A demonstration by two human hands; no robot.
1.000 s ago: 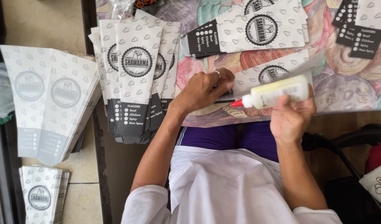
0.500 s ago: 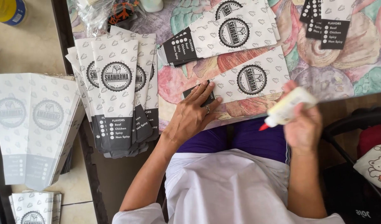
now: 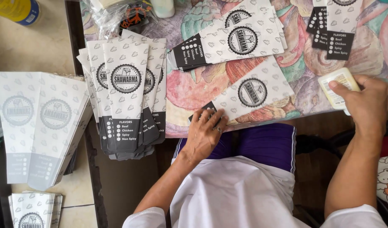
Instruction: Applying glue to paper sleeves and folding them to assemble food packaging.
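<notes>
Paper sleeve (image 3: 248, 95) under left hand (image 3: 205, 134); right hand (image 3: 368, 103) grips plastic bottle (image 3: 336, 86).

Two hands are showing, left hand (image 3: 204, 133) and right hand (image 3: 367, 103); one glue bottle (image 3: 335, 86), one flat paper sleeve (image 3: 251, 95), and five sleeve stacks are lying around.

Printed paper sleeves and a glue bottle across a patterned tabletop

A flat white paper sleeve (image 3: 248, 95) with a round black emblem and black end lies at the table edge; a fanned stack of sleeves (image 3: 126, 97) overhangs left, a pair of sleeves (image 3: 232, 42) sits above, more sleeves (image 3: 335, 29) top right. Pale reverse-side sleeves (image 3: 33, 122) lie far left. A cream labelled bottle (image 3: 337, 86) sits right; a yellow, blue-labelled container (image 3: 16, 10) top left.
</notes>
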